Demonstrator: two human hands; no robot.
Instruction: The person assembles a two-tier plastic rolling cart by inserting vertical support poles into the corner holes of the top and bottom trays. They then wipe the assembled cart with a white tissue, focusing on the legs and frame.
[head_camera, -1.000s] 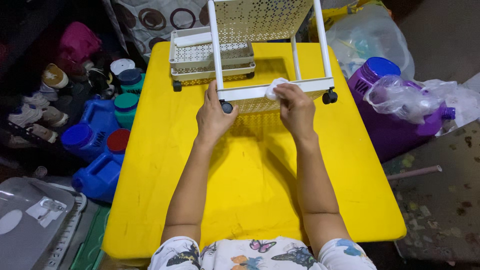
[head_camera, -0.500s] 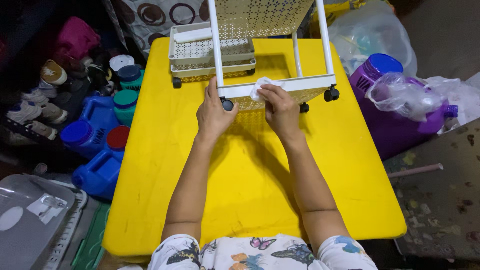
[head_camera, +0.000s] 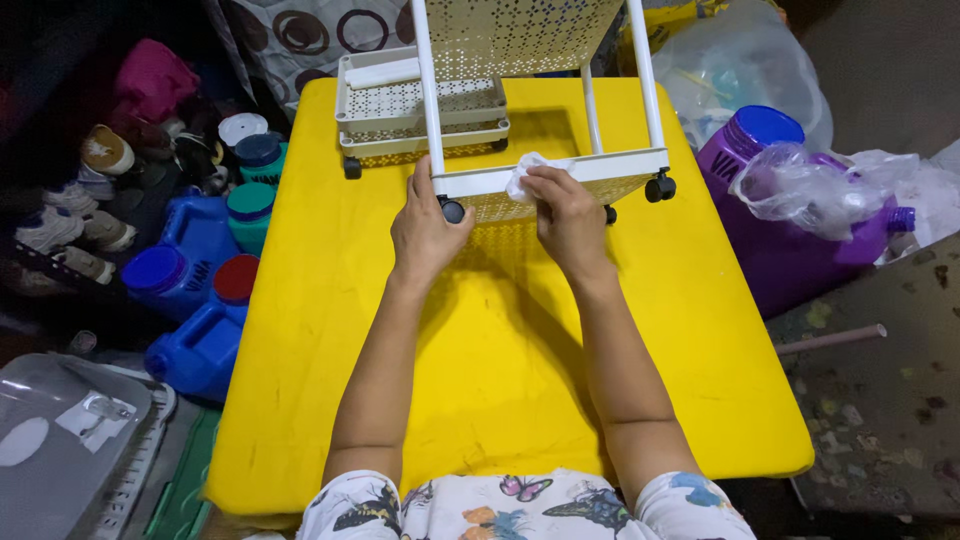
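White perforated rolling cart (head_camera: 545, 185) lying on its side at far end of yellow table (head_camera: 500, 380), wheels toward the viewer. Left hand (head_camera: 425, 230) clamped on cart's lower frame rail at the left corner, just above a black caster (head_camera: 452, 211). Right hand (head_camera: 565, 215) pinching a small white cloth (head_camera: 522, 178) against the same rail, right of the left hand. Cloth shifted leftward along the rail versus a second ago, from near the right caster (head_camera: 660, 187) to mid-rail; left hand unmoved. Reads as wiping stroke in progress, right part of rail likely covered, left stretch remaining. Loose cart trays (head_camera: 420, 110) stacked left of cart. Blue jugs (head_camera: 190, 290) off table's left edge, purple jug (head_camera: 790, 210) with plastic bag off right edge.
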